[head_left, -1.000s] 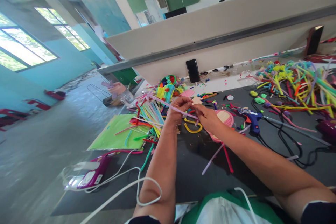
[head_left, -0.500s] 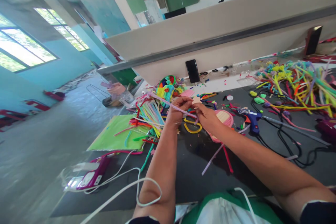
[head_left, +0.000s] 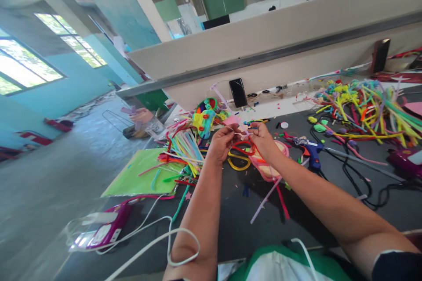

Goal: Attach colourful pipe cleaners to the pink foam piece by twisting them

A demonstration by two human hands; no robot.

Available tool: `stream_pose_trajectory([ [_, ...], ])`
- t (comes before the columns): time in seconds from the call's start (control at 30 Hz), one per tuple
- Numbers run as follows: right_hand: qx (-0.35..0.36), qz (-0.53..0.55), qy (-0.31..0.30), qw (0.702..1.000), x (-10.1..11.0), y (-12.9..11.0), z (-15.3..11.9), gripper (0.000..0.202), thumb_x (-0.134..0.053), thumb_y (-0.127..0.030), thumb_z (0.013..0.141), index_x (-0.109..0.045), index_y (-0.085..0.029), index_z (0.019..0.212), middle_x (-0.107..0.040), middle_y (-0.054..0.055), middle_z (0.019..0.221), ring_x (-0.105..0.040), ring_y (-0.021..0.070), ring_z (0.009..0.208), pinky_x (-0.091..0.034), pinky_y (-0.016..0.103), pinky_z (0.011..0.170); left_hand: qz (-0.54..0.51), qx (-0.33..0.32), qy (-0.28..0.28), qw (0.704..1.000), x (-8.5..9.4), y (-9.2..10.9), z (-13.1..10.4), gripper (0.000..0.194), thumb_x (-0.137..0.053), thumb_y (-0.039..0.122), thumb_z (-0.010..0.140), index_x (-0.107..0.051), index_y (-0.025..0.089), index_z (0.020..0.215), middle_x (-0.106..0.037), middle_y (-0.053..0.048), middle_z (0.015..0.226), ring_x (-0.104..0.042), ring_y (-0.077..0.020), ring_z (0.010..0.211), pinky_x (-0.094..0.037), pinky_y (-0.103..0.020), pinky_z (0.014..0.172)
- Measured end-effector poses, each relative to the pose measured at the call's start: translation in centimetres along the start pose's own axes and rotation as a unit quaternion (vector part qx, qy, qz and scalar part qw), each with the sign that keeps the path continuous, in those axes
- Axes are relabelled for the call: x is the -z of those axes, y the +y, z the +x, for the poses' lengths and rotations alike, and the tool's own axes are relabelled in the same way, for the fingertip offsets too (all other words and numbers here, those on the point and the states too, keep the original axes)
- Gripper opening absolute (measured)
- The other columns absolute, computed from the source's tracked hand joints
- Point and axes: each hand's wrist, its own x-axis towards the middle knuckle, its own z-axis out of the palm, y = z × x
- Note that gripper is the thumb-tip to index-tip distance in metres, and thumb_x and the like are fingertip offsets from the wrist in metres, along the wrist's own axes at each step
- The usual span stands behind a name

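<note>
Both of my hands are raised close together over the middle of the dark table. My right hand (head_left: 264, 142) pinches a lilac pipe cleaner (head_left: 224, 100) near its lower end; the rest slants up and away to the left. My left hand (head_left: 222, 144) is closed at the fingertips, beside a thin pale strand and a small pale piece between the hands; what exactly it grips is too small to tell. Just below lie a red loop handle (head_left: 244, 147) and a yellow loop handle (head_left: 238, 163). A pink and cream round piece (head_left: 263, 170) is partly under my right hand.
Loose pipe cleaners (head_left: 186, 145) lie left beside a green packet (head_left: 138, 173). A blue glue gun (head_left: 314, 153) with black cables is at right, before a colourful pipe cleaner heap (head_left: 365, 109). A phone (head_left: 238, 92) leans on the partition. A white cable (head_left: 168, 232) crosses my left forearm.
The lilac pipe cleaner has swung from lying across my left hand to pointing up and away. My hands have turned slightly apart, uncovering the red loop handle.
</note>
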Motion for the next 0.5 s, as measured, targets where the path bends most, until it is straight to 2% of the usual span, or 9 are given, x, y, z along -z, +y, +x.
stream_pose_trajectory([
  [0.33, 0.013, 0.062, 0.009, 0.998, 0.46, -0.24, 0.34, 0.036, -0.055, -0.014, 0.068, -0.044, -0.022, 0.102, -0.067, -0.002, 0.083, -0.063, 0.0112, 0.067, -0.049, 0.029, 0.071, -0.008, -0.010, -0.002, 1.000, 0.08, 0.07, 0.00, 0.030, -0.078, 0.024, 0.067, -0.068, 0.015, 0.094, -0.068, -0.004, 0.083, -0.066, -0.0114, 0.071, -0.054, -0.025, 0.070],
  [0.5, 0.019, 0.056, 0.003, 0.998, 0.58, -0.60, 0.18, 0.035, -0.061, -0.023, 0.068, -0.046, -0.021, 0.099, -0.066, -0.003, 0.079, -0.060, 0.0105, 0.063, -0.047, 0.028, 0.068, 0.001, -0.031, 0.013, 0.999, 0.09, 0.00, 0.14, 0.028, -0.079, 0.027, 0.066, -0.068, 0.016, 0.089, -0.067, -0.002, 0.079, -0.065, -0.0105, 0.070, -0.053, -0.024, 0.070],
])
